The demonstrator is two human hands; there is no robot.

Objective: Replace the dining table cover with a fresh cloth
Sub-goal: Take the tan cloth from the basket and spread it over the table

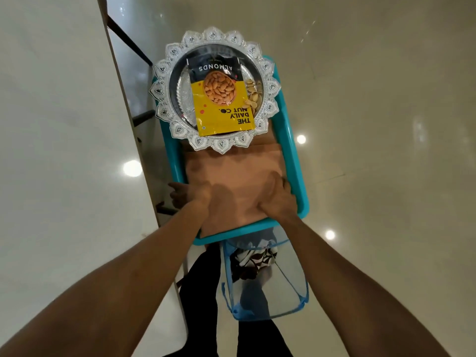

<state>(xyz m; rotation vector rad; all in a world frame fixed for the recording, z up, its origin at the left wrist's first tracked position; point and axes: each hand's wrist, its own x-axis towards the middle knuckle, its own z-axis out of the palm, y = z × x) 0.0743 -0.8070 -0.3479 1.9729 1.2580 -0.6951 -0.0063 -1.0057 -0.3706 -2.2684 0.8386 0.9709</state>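
A folded peach cloth (231, 171) lies in a teal plastic tray (291, 150) beside the bare white table (64, 124). My left hand (186, 194) holds the cloth's left edge, its fingers reaching past the edge and partly hidden. My right hand (277, 197) grips the cloth's right side, fingers curled into the fold near the tray wall. An ornate silver plate (268, 81) rests on the cloth's far end, over the tray's far rim. It carries a yellow and black almond packet (221, 99) and some loose nuts (252, 95).
A blue mesh bag (273, 300) stands on the floor just below the tray, with a brown and white patterned fabric (255, 258) inside. My dark-clothed legs (198, 287) are between the bag and the table edge. Glossy floor (386, 124) spreads to the right.
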